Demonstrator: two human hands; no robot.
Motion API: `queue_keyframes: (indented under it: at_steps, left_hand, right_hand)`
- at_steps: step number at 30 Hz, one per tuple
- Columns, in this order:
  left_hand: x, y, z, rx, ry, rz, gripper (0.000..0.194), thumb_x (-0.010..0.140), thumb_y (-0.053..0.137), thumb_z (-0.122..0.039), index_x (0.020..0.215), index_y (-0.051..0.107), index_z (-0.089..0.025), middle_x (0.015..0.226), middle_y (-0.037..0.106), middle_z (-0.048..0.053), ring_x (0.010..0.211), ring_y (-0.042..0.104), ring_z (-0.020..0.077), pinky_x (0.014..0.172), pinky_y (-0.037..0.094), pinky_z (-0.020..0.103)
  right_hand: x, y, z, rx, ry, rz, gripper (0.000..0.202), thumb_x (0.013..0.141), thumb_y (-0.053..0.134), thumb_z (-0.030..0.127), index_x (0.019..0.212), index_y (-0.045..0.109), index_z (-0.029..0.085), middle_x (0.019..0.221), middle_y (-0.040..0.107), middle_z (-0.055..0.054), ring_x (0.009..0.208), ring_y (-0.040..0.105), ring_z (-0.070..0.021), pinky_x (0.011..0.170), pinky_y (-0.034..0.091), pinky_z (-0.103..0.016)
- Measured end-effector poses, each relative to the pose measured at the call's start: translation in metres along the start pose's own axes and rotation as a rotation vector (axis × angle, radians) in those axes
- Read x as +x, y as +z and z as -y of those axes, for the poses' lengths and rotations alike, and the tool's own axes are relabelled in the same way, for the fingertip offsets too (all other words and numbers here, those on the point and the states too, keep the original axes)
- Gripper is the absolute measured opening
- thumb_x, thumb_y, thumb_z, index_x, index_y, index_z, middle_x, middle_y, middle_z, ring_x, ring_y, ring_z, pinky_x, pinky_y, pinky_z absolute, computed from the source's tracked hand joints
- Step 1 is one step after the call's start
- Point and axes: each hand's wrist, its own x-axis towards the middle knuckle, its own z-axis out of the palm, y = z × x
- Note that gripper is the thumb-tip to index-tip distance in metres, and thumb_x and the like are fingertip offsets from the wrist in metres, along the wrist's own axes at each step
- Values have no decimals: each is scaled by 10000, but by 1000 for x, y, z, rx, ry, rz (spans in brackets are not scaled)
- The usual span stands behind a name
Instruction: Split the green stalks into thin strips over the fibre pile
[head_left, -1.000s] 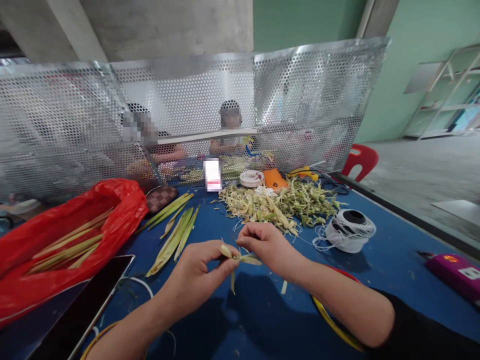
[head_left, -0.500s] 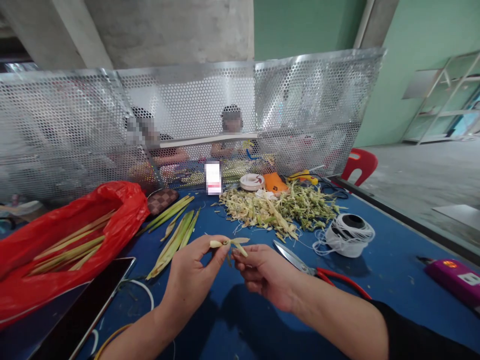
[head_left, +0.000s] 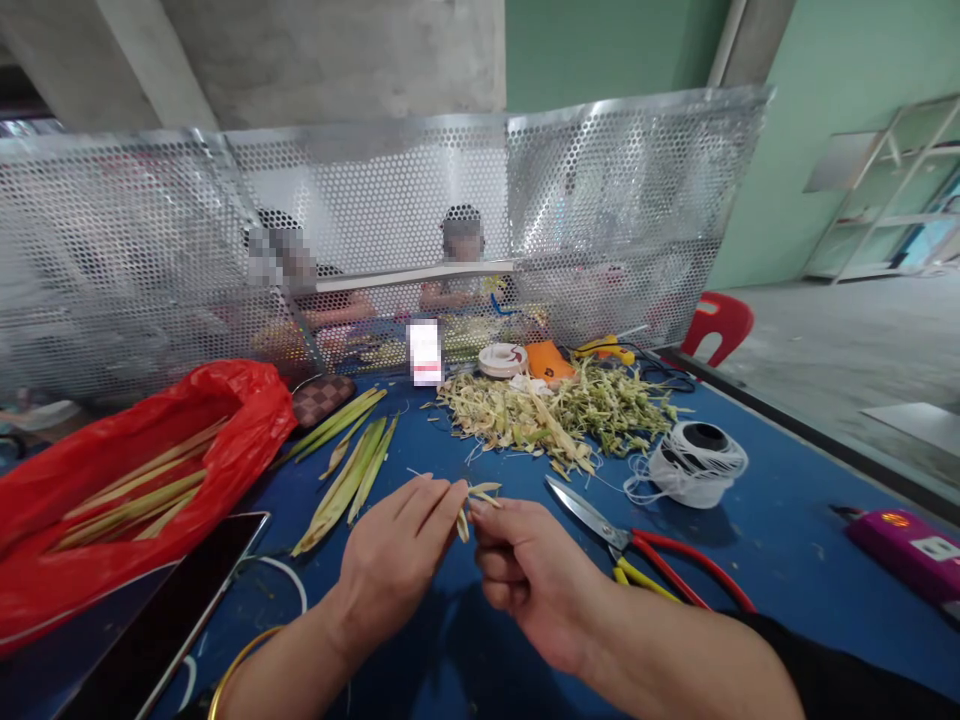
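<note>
Between my two hands, above the blue table, is a small piece of pale yellow-green dried leaf [head_left: 484, 491], its short ends sticking out in several directions. My left hand [head_left: 409, 535] is turned with its back up, fingertips closed on the left side of the piece and partly hidden. From the right, my right hand [head_left: 529, 565] pinches the same piece between thumb and forefinger, the other fingers curled in. Scissors [head_left: 589, 515] with red handles lie just right of my right hand. Long green leaf strips [head_left: 341, 490] rest beyond my left hand.
A heap of leaf knots and scraps [head_left: 540, 415] lies ahead. To the right are a white string spool [head_left: 697, 465] and a purple device [head_left: 904, 550]. On the left are a red plastic bag [head_left: 247, 400] and a tablet [head_left: 172, 610]. A perforated metal screen [head_left: 390, 200] stands behind.
My left hand has rolled over so its back faces up, and both hands have drawn closer around the leaf piece. More of the scissors' handles shows now.
</note>
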Motion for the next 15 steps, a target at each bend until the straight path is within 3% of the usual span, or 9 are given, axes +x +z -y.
queue_keyframes:
  at_steps: [6, 9, 11, 15]
  left_hand:
    - [5, -1, 0, -10, 116, 73, 269, 886, 381, -96, 1023, 612, -82, 870, 693, 102, 817, 643, 211, 813, 524, 356]
    - [9, -1, 0, -103, 42, 151, 262, 885, 374, -100, 963, 624, -111, 807, 676, 83, 726, 626, 187, 710, 529, 328]
    - [11, -2, 1, -174, -59, 207, 251, 885, 386, -120, 927, 633, -143, 785, 663, 68, 693, 612, 176, 623, 500, 291]
    - [15, -10, 2, -371, -201, 345, 208, 872, 442, -163, 880, 648, -189, 759, 649, 36, 685, 603, 157, 593, 436, 250]
  right_hand:
    - [2, 1, 3, -42, -25, 0, 275, 659, 653, 217, 627, 380, 206, 467, 205, 130, 404, 103, -37, 433, 57, -224]
    - [6, -2, 7, -303, -46, -54, 258, 725, 617, 289, 612, 400, 208, 448, 211, 122, 409, 129, -54, 435, 77, -235]
    - [6, -5, 14, -660, -197, -77, 271, 761, 596, 300, 580, 420, 201, 454, 263, 99, 431, 201, -68, 443, 135, -239]
    - [1, -12, 30, -1423, -741, -38, 155, 793, 560, 172, 640, 541, 183, 612, 500, 23, 575, 412, -110, 536, 259, -248]
